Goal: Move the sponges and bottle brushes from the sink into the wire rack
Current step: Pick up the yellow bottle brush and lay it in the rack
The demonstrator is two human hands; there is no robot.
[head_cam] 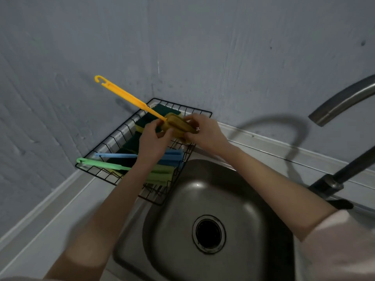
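A yellow bottle brush [129, 97] is held above the black wire rack [113, 136], its hooked handle pointing up and left. My left hand [152, 140] grips its sponge head from the left, and my right hand [205, 132] pinches the same head from the right. Inside the rack lie a blue bottle brush [115, 155], a green bottle brush [101, 164] and green-and-yellow sponges [162, 111]. The steel sink [203, 191] below my arms holds no sponges or brushes that I can see.
A curved tap spout [341, 102] arches in from the right, with its base [328, 184] at the sink's right rim. The grey wall corner stands right behind the rack. A steel counter strip [60, 209] runs along the left of the sink.
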